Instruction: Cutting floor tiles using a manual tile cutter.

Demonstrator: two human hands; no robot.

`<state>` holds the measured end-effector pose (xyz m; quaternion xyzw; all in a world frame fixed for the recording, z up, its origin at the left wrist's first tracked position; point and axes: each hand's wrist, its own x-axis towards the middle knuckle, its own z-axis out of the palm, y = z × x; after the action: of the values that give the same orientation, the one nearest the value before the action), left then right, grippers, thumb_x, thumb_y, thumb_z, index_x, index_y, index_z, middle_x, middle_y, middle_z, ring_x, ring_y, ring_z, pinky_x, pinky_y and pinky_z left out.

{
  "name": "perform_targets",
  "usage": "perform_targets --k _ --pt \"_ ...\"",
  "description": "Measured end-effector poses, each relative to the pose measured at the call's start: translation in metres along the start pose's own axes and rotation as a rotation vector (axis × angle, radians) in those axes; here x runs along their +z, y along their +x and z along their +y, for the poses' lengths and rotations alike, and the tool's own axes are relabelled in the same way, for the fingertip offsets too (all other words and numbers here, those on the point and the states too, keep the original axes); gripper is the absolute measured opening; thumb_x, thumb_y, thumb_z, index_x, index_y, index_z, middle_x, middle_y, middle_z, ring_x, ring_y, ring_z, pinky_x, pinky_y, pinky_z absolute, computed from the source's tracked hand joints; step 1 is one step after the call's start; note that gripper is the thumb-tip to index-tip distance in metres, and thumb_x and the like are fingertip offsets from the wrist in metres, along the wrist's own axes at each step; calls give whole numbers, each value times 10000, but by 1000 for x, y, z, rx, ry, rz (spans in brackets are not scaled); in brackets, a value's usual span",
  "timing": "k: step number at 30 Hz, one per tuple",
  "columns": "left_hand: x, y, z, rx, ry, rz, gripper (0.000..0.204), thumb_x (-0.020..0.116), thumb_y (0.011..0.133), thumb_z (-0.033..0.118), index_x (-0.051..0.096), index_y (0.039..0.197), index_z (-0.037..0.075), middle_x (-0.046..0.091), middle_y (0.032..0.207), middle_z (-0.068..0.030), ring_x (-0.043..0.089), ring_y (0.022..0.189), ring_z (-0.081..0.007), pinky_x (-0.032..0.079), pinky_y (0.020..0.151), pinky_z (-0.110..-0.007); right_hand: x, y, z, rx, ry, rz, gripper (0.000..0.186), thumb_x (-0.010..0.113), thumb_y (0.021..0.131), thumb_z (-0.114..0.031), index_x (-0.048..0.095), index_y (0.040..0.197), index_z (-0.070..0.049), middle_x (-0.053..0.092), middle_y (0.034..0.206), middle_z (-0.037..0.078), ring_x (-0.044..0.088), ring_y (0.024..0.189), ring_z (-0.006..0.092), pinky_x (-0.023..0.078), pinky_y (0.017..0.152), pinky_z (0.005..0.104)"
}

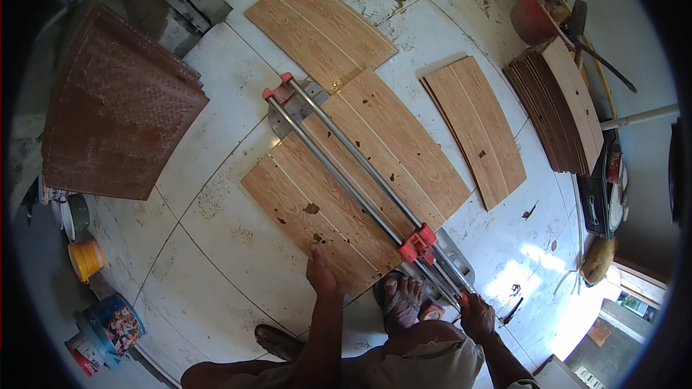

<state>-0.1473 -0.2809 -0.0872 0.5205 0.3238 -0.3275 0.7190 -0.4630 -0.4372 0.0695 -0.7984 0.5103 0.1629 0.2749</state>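
A manual tile cutter [339,173] with two steel rails and red end brackets lies slantwise on the floor. Under its rails sits a wood-look tile [339,205], its surface dotted with brown chips. My left hand [322,271] grips this tile's near left edge, thumb on top and the other fingers mostly hidden. At the near end of the cutter, my right hand [477,317] is closed around the cutter's handle [463,301]. The red carriage [418,243] is on the rails close to that end. My sandalled foot [400,299] is beside the cutter's base.
More wood-look tiles lie at the far side [317,25] and right [479,130]. A tile stack [559,108] stands farther right, near a red bucket [533,14]. Brown stacked sheets [119,112] are at left, with a yellow spool [85,259] and blue bucket [115,328] nearer.
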Motion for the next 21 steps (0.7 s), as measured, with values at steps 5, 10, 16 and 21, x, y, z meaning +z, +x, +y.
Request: perform_targets --k 5,10,16,21 --pt "8 -5 3 45 -37 24 619 618 1001 448 502 1388 -21 585 1313 -137 592 1172 -251 488 1003 -399 -11 53 -80 -4 26 -81 238 569 1002 -276 601 1024 -42 677 846 259 658 794 492 511 649 563" --pt "11 -8 5 66 -33 33 617 630 997 439 504 1385 -22 586 1308 -138 597 1155 -250 487 999 -395 -22 123 -180 -95 26 -20 279 543 1019 -307 586 993 -33 670 811 269 652 789 501 507 661 569" --pt "-2 0 -1 41 -12 61 626 652 982 439 507 1386 -17 593 1298 -138 596 1158 -254 484 1006 -395 -23 176 -255 -135 -11 -34 401 479 1043 -403 578 1049 -15 698 833 266 685 797 484 529 739 582" --pt "-3 3 -3 49 39 78 713 661 953 501 470 1403 -17 568 1325 -159 585 1191 -297 473 1023 -434 -29 195 -287 -165 -4 -33 464 446 1052 -430 580 1053 14 689 806 297 691 809 485 534 757 581"
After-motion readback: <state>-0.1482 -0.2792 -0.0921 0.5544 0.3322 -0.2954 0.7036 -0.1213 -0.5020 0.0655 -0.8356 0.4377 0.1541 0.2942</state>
